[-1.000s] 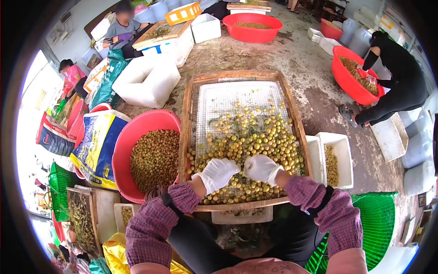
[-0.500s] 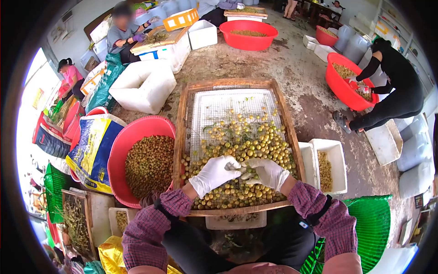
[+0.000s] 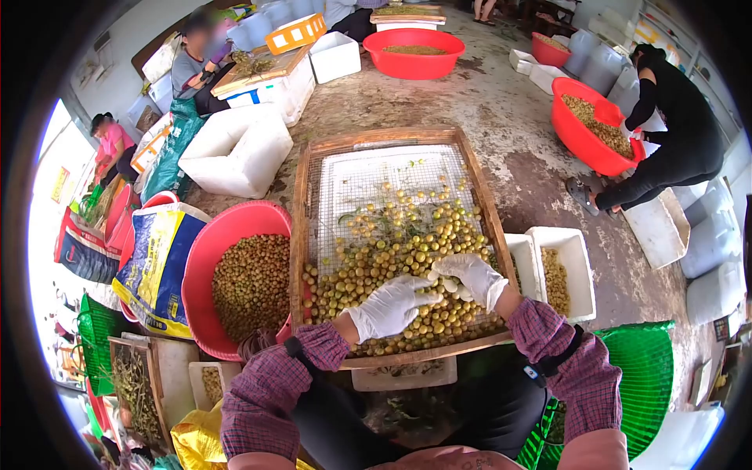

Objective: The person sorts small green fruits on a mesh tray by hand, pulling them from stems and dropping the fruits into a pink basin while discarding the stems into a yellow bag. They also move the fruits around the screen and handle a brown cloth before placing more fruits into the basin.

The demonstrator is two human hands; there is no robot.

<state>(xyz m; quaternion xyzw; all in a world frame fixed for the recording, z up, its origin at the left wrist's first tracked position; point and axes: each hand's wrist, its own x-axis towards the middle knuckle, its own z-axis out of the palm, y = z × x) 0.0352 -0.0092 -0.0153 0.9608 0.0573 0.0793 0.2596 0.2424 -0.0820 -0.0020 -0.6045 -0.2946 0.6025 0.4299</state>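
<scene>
A wooden-framed mesh tray (image 3: pixel 301 235) lies in front of me with many small yellow-green round fruits (image 3: pixel 439 227) and thin stems on it. My left hand (image 3: pixel 392 305), in a white glove, rests low over the fruits with its fingers stretched to the right. Just right of it, my right hand (image 3: pixel 472 278), also gloved in white, is over the fruits with its fingers curled toward the left hand. What the right fingers hold, if anything, is too small to name. The two hands are close together.
A red tub (image 3: pixel 196 274) of brownish fruits stands left of the tray; white foam boxes (image 3: pixel 581 274) stand right. Green baskets (image 3: pixel 646 376) flank my legs. One person (image 3: pixel 685 125) bends over a red tub at right; others work at upper left.
My left hand has moved slightly right and down, its fingers now extended. My right hand has shifted right and up. The view has shifted a little. The person at right has moved their arms.
</scene>
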